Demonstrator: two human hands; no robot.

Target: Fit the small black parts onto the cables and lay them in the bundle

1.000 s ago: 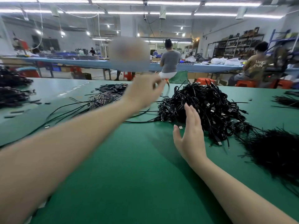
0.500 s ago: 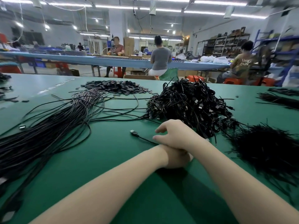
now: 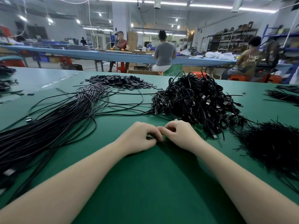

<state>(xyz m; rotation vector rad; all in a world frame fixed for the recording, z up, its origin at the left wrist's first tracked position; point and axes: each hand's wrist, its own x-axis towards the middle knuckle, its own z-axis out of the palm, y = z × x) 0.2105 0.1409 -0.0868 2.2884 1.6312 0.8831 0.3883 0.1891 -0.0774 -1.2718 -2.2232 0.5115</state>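
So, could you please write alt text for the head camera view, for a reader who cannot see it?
Two bare hands, left hand and right hand, meet fingertip to fingertip on a green table mat, pinching something small and dark. A long straight bundle of black cables lies left, a tangled black cable heap right, and a pile of small flat black parts behind.

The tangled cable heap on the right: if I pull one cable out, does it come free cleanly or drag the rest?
It will probably drag others: the tangled cable heap is looped and knotted, with connector ends poking out that could snag. The cables look thin and floppy, like the strands trailing across the green table. It probably slides rather than rolls if pushed.
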